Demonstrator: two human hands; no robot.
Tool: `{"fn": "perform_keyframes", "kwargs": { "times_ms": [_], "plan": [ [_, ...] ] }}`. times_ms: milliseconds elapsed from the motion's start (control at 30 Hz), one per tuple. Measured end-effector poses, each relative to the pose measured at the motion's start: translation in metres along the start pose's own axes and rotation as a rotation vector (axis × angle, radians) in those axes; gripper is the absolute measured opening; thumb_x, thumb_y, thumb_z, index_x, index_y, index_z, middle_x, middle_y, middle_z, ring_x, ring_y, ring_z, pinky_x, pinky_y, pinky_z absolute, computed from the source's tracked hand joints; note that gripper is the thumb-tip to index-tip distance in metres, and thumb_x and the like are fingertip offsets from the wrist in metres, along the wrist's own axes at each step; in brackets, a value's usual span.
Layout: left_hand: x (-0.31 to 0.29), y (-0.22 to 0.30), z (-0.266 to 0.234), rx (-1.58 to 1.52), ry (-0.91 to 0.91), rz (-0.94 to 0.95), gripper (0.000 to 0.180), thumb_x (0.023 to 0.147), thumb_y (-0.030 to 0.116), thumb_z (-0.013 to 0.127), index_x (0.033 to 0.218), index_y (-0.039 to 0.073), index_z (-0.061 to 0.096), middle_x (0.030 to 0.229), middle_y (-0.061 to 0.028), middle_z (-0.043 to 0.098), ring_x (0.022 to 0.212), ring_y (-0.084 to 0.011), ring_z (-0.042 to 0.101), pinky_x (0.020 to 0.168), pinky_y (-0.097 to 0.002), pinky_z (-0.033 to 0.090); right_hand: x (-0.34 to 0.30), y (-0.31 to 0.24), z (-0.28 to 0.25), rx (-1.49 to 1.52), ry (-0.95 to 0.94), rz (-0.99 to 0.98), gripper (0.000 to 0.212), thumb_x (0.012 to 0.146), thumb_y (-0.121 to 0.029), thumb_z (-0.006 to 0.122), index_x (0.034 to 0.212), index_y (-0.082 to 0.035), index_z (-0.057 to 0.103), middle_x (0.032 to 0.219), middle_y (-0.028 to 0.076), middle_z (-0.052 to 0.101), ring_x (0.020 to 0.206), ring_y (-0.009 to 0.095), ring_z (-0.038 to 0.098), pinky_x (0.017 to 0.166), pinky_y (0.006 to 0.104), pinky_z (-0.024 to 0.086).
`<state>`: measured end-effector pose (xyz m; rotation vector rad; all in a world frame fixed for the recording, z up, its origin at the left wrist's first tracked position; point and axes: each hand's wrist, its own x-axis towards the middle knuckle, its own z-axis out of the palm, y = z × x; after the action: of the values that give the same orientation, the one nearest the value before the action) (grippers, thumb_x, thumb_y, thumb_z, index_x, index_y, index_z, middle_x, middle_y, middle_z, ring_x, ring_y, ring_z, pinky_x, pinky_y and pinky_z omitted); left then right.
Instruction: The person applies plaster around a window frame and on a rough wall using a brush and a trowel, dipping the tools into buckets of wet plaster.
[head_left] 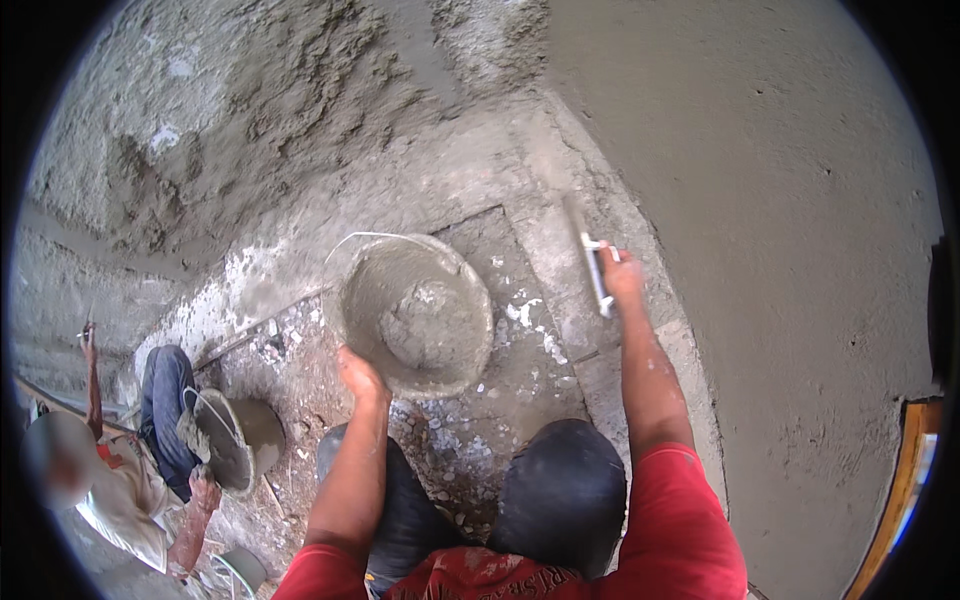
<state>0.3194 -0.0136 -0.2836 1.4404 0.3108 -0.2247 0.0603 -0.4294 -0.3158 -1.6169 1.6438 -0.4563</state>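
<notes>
Bucket (pixel 415 315) of wet grey cement sits tipped in the person's left hand (pixel 358 375), out in front of the knees and above the rough floor (pixel 520 380). The fingers curl tight around its near rim. A lump of cement (pixel 425 325) lies inside. The right hand (pixel 622 275) is closed around the handle of a flat trowel (pixel 590 255), held close to the smooth grey wall (pixel 780 250). At the left, 1 other person (pixel 120 480) crouches with another cement pan (pixel 232 440).
</notes>
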Motion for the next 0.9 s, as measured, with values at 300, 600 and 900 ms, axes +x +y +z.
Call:
{"fn": "perform_keyframes", "kwargs": {
  "times_ms": [300,600,900],
  "plan": [
    [-0.020,0.010,0.011,0.029,0.014,-0.081,0.049,0.101,0.039,0.040,0.119,-0.003,0.057,0.118,-0.0131,0.061,0.105,-0.0258,0.057,0.094,-0.0406,0.047,0.000,0.009,-0.007,-0.096,0.150,0.034,0.072,0.090,-0.065,0.054,0.109,0.003,0.066,0.105,0.030,0.067,0.105,0.046,0.063,0.089,0.0484,0.048],
    [-0.011,0.007,0.012,0.049,0.003,-0.071,0.058,0.101,0.042,0.037,0.130,-0.006,0.052,0.133,-0.0172,0.056,0.117,-0.0307,0.054,0.106,-0.0425,0.040,-0.187,0.071,-0.131,-0.486,-0.025,-0.129,0.052,0.085,-0.057,0.066,0.100,-0.008,0.067,0.086,0.021,0.071,0.080,0.042,0.069,0.072,0.0495,0.054],
    [-0.018,0.018,0.022,0.055,-0.015,-0.126,0.062,0.100,0.044,0.036,0.137,-0.004,0.049,0.139,-0.0151,0.053,0.123,-0.0305,0.051,0.109,-0.0417,0.037,-0.184,0.152,-0.216,-0.719,0.251,0.083,0.056,0.083,-0.061,0.066,0.102,-0.009,0.069,0.086,0.023,0.071,0.082,0.043,0.069,0.074,0.0510,0.054]
  ]
}}
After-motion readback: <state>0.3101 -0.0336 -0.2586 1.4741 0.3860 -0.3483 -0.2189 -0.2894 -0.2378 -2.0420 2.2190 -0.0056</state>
